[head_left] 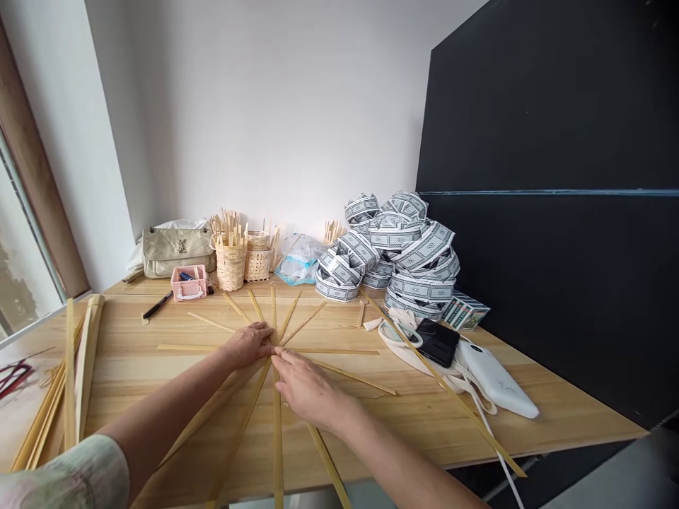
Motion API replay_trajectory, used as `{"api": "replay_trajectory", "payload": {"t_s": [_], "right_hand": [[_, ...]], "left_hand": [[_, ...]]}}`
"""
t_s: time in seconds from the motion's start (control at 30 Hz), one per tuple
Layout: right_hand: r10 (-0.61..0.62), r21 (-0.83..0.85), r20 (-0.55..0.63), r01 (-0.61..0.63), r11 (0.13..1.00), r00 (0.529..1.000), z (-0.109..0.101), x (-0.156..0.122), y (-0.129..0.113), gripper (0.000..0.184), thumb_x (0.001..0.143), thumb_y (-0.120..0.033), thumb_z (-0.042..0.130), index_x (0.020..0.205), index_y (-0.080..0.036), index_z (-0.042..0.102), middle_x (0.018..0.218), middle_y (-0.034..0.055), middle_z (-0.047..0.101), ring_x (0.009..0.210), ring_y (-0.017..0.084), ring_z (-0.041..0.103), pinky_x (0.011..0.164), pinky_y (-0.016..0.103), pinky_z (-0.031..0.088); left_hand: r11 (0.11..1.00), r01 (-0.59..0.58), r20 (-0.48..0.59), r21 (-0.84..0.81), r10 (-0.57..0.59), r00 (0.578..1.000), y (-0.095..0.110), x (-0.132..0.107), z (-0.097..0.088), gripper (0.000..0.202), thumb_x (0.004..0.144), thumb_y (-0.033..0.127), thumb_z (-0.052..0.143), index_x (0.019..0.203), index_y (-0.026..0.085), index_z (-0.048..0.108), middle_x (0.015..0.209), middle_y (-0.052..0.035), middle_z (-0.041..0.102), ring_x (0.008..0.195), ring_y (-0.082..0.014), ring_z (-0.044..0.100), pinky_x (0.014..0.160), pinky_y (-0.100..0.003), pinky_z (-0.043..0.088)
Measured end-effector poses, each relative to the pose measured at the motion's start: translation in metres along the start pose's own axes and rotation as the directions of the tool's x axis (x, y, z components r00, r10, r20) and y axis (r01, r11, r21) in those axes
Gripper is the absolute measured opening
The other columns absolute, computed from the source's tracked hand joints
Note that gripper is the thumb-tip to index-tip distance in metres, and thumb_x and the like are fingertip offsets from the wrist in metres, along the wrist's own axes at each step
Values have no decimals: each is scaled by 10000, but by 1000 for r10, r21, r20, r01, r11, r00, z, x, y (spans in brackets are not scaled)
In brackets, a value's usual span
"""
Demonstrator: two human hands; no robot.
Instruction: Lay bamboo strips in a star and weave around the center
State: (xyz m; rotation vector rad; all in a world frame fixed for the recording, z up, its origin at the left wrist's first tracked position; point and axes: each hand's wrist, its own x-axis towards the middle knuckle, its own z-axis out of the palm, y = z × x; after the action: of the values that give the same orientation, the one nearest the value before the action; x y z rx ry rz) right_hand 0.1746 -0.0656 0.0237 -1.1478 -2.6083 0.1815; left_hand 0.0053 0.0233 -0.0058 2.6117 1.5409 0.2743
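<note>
Flat bamboo strips (278, 438) lie crossed on the wooden table, fanning out like spokes from one centre. At that centre my left hand (250, 345) presses down with bent fingers, its fingertips on the crossing. My right hand (308, 385) comes in from the right, fingers close together and touching the same crossing beside the left fingertips. Both hands hide the overlap itself, so how the strips pass over each other does not show. One longer loose strip (467, 406) lies slanted to the right, apart from the hands.
Bundled strips (53, 396) lie at the left. Along the back stand a beige handbag (175, 251), a pink basket (189, 284), woven baskets (231, 267) and piled patterned bands (419, 290). A black phone (438, 343), white-handled scissors (400, 332) and a white power bank (498, 382) lie at right.
</note>
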Motion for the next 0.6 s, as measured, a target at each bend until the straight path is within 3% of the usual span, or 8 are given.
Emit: {"api": "replay_trajectory", "payload": {"t_s": [0.17,0.37,0.6], "right_hand": [[-25,-23,-4,25,999,1000,10,4,16,385,789,-90,395,1164,-59,475,1218,141,494,1156,174,416,996,286,307],[-113,-107,17,114,988,993,16,3,24,327,810,-181,437,1116,-85,504,1199,145,506,1158,212,408,981,350,314],[-143,-186,-37,133,973,989,19,3,18,197,809,-202,455,972,-121,530,1035,107,581,1023,193,486,910,327,357]], "left_hand": [[1000,-1,-8,-5,1,1000,-2,1,2,522,773,498,445,1159,151,503,1231,-133,482,1171,-246,407,944,-320,338],[1000,0,-15,-11,0,1000,-2,3,3,490,767,484,459,1130,160,519,1208,-116,501,1154,-239,427,930,-301,350],[1000,-3,-54,-23,1,999,1,0,0,461,759,451,480,1120,164,481,1165,-113,529,1099,-236,477,900,-313,372]]}}
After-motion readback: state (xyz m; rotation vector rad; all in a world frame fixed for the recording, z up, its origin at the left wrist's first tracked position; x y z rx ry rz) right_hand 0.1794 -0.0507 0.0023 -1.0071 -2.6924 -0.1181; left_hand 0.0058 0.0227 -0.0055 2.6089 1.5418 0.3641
